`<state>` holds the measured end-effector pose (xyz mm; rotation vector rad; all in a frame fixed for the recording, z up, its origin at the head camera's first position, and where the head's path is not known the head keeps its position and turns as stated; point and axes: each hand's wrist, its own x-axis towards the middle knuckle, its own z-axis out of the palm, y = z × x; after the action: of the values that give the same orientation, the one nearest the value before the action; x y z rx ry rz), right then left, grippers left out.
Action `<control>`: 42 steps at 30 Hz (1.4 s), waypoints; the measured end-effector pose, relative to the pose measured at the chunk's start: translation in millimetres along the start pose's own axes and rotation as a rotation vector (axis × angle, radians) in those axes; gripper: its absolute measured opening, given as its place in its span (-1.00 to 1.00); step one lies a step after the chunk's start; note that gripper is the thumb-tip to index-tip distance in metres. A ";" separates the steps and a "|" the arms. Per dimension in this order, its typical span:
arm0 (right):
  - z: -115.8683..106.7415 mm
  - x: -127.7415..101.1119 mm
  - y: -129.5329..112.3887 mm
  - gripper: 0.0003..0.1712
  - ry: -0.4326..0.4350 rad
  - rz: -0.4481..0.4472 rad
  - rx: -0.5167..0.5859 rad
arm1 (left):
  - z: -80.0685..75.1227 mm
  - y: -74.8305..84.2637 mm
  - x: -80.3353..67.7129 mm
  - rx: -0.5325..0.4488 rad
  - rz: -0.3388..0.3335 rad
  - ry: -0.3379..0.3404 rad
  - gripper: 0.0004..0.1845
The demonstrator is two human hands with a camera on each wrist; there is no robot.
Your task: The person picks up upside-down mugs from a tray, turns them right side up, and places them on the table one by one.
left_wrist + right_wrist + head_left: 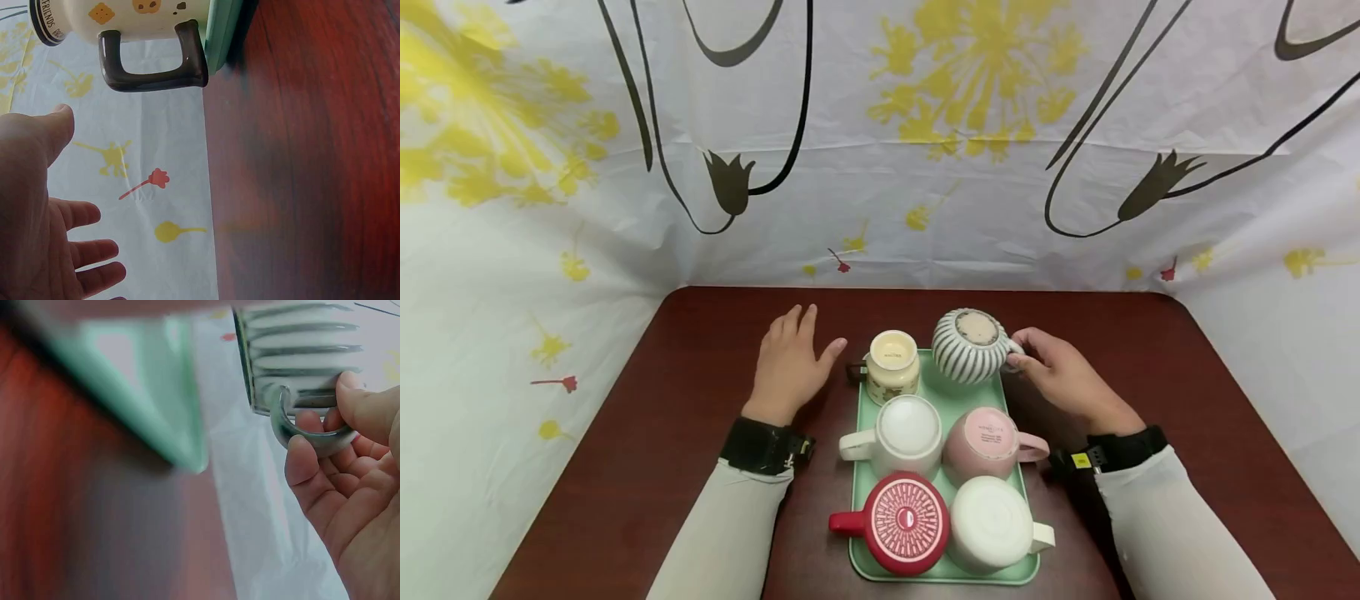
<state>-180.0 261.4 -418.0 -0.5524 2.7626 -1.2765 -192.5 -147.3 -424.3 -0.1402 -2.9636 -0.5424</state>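
My right hand pinches the handle of a grey-and-white striped mug. This mug is upside down and tilted, raised over the back right corner of a green tray; a gap shows between mug and tray in the right wrist view. My left hand has its fingers spread, holds nothing and is left of the tray. Nearest to it is a cream mug with cookie pictures and a dark brown handle, standing upside down at the tray's back left.
Also upside down on the tray are a white mug, a pink mug, a red mug and another white mug. Their handles stick out past the tray's sides. Behind the dark wooden table hangs a flower-patterned cloth.
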 end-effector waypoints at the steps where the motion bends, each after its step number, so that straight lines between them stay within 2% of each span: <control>1: -1.3 -1.6 -2.2 -0.82 0.009 0.009 0.027 | 0.1 0.1 -0.1 0.001 0.003 0.000 -0.09; 6: -4.1 -8.4 -12.7 -0.82 0.023 0.001 0.225 | 1.2 1.0 -0.2 0.010 0.023 -0.005 -0.09; 10: -5.5 -5.4 -20.6 -0.81 -0.024 -0.029 0.402 | 1.1 2.2 -0.5 0.016 0.033 -0.002 -0.10; 15: -6.4 6.0 -34.0 -0.83 -0.174 -0.006 0.684 | -2.6 5.0 -2.0 0.013 0.036 0.012 -0.10; 22: -3.5 22.2 -42.8 -0.65 -0.418 0.116 1.247 | -7.4 7.9 -1.2 0.014 0.041 0.031 -0.09; 26: 0.6 27.4 -43.9 -0.55 -0.476 0.163 1.480 | -7.8 8.4 -0.2 0.011 0.048 0.042 -0.10; 30: 4.3 30.0 -46.4 -0.53 -0.474 0.184 1.563 | -10.2 10.8 -0.4 0.008 0.074 0.065 -0.09; 34: 6.4 31.4 -51.8 -0.54 -0.460 0.215 1.605 | -21.6 20.6 -4.7 0.001 0.122 0.101 -0.09; 39: 7.0 31.6 -64.0 -0.58 -0.449 0.226 1.618 | -44.1 50.3 -14.6 -0.062 0.253 0.139 -0.22; 42: 7.6 32.2 -74.0 -0.61 -0.450 0.218 1.610 | -55.4 71.3 -20.9 -0.125 0.344 0.088 -0.32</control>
<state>-186.6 200.9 -364.5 -0.2514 0.8041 -2.2502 -157.9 -102.2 -351.2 -0.6076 -2.7321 -0.6629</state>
